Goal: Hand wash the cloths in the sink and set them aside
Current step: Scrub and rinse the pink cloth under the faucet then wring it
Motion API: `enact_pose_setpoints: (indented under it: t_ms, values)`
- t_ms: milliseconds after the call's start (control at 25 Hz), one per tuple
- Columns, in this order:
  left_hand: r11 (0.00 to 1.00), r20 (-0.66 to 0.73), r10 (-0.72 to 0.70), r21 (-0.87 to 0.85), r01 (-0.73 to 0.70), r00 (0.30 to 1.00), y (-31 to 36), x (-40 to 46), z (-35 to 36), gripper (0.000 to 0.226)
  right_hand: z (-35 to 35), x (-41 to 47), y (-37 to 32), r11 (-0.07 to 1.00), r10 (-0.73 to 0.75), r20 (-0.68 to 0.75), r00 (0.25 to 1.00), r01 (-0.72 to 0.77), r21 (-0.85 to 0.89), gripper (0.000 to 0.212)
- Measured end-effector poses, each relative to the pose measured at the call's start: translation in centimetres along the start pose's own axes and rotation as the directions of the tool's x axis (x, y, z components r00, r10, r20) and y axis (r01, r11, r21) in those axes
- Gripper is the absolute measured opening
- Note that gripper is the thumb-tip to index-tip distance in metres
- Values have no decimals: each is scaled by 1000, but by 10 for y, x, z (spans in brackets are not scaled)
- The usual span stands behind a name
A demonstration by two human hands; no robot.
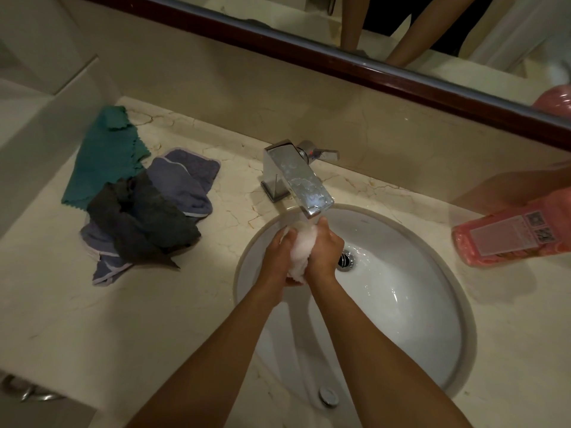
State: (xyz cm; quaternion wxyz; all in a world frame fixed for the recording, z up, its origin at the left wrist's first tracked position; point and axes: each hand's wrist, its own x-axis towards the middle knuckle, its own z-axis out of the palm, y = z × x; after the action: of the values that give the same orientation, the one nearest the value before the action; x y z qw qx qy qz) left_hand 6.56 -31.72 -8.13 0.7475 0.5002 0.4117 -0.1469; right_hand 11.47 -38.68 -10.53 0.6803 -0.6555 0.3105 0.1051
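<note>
White, wet cloth [299, 253] is bunched into a wad between both hands at the centre of the frame, over the upper left part of the sink [417, 319] and just under the spout of the chrome tap [298, 177]. The left hand [278, 254] curls round it from the left and the right hand [324, 251] from the right, the two pressed toward each other with the wad squeezed between them. Whether water is running from the spout is hard to tell, though the bowl glistens near the drain [346, 258].

Soaked like this, the cloth is probably limp, heavier than when dry, and slick if soapy. It should take hard wringing without harm, and a full two-handed grip round the bunched middle looks like the surest hold; a loose corner would likely drip and stretch.

Left of the tap, on the marble counter [185, 304], lies a heap of more cloths: a green cloth [102, 162] furthest back, a purple cloth [188, 183] and a dark grey cloth [145, 223] on top. They look soft and light. At the right edge of the frame a pink bottle [509, 236] lies on its side.
</note>
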Motion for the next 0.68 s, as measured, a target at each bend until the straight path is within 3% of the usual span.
enact_pose_setpoints:
  t_ms: [80, 160, 280, 360, 440, 560, 680]
  values:
    - [985, 43, -102, -136, 107, 994, 1, 4, -2, 54, -1, -1, 2, 996, -49, 52, 997, 52, -69, 55]
    - [995, -36, 17, -97, -21, 999, 3, 6, 1, 45, 0, -1, 1, 998, -8, 70, 997, 11, -55, 39]
    - [946, -195, 315, -17, -325, 929, -5, 4, 9, 25, -5, -4, -2, 961, 257, 123, 959, -267, 76, 35]
    - [921, -187, 378, -28, -390, 907, -17, 4, 12, 31, -11, -6, -2, 883, 406, 218, 888, -442, 157, 44]
    - [910, -135, 412, 7, -415, 901, -26, 7, 13, 30, -15, -10, -6, 794, 445, 358, 821, -547, 266, 47]
    - [918, -87, 364, -131, -373, 927, -32, 10, 10, 32, -13, -5, -7, 835, 332, 352, 875, -446, 322, 44]
    - [923, -97, 124, -353, -151, 988, -14, 9, 11, 35, -13, 1, 5, 908, 196, 320, 927, -295, 298, 45]
